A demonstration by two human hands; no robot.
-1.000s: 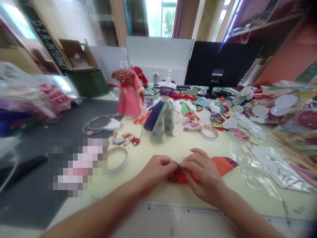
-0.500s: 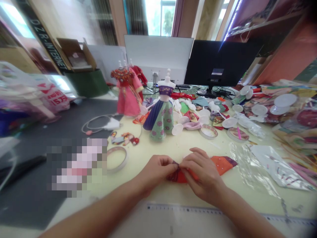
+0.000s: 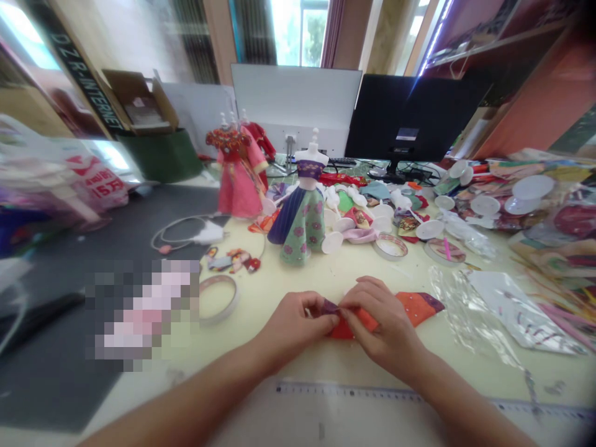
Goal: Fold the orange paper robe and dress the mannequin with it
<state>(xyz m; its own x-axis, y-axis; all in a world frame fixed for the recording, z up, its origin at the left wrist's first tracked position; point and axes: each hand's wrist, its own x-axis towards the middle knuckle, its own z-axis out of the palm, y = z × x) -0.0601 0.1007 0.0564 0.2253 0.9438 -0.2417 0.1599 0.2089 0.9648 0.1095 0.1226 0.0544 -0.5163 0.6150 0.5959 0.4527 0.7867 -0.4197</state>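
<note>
An orange piece of fabric (image 3: 418, 308) with a purple border and small pale dots lies on the pale table in front of me. My left hand (image 3: 302, 315) pinches its purple edge between thumb and fingers. Close beside it, my right hand (image 3: 376, 315) grips the same edge, fingertips almost touching the left ones. Part of the fabric is hidden under my right hand, and its far end sticks out to the right. Just beyond the hands stands a small white dress form (image 3: 313, 151) wearing a purple top and a green and blue skirt (image 3: 303, 233).
Nearer me lies a long ruler (image 3: 351, 393). Rolls of tape (image 3: 218, 299) rest to the left and further back. Clear plastic packaging (image 3: 512, 316) lies at right. Doll clothes and white discs (image 3: 429, 230) are heaped behind, before two monitors (image 3: 414, 118). A charger cable (image 3: 207, 233) is at left.
Both hands stay on the fabric with small finger shifts. More of the purple edge now shows above the left thumb, and less fabric is visible below it.
</note>
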